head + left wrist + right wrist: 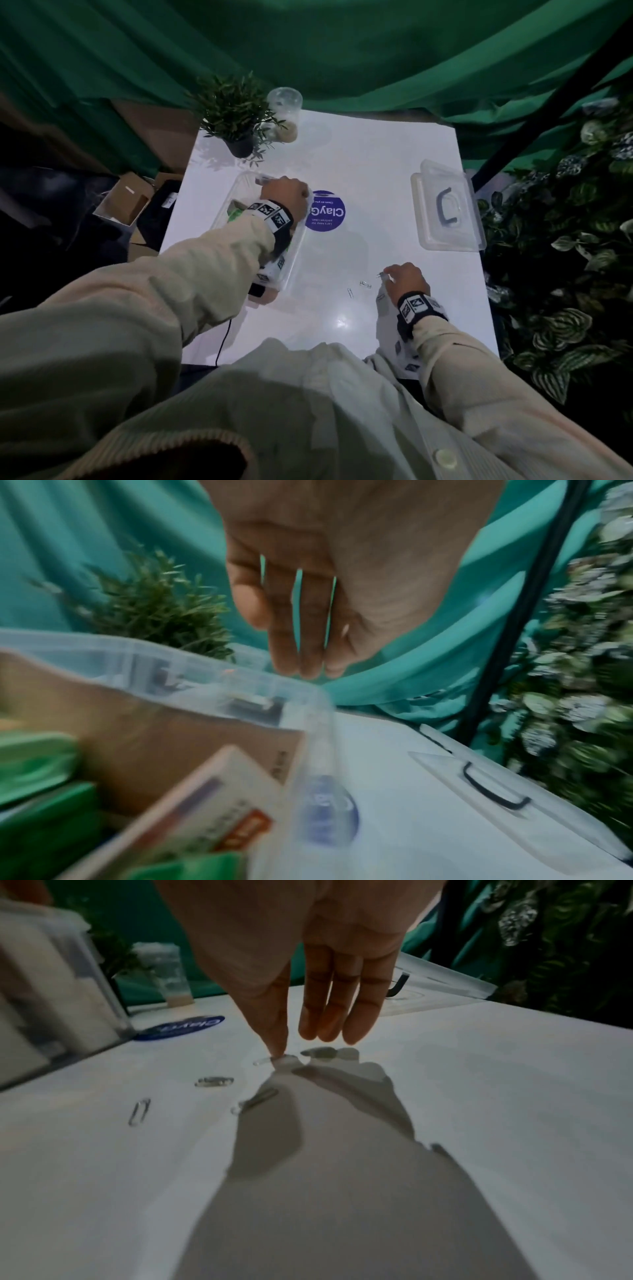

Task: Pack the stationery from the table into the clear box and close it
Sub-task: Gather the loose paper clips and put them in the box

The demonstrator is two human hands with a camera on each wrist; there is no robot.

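The clear box (295,254) stands at the table's left, open, holding a brown card pack (143,739), green items (37,767) and a carton with an orange label (219,799). My left hand (284,197) hovers over the box's far end, its fingers (301,642) hanging straight and holding nothing. Near the table's middle, my right hand (387,274) pinches a paper clip (265,1060) between thumb and forefinger, against the tabletop. Three more paper clips (214,1081) (139,1111) (255,1103) lie loose beside it. The box's lid (445,236) with a dark handle lies at the right.
A potted plant (236,116) and a clear cup (284,113) stand at the table's far left. A purple round sticker (325,210) lies next to the box. Leafy foliage (565,274) borders the right edge, a green curtain hangs behind, and cardboard boxes (123,202) sit on the floor at left.
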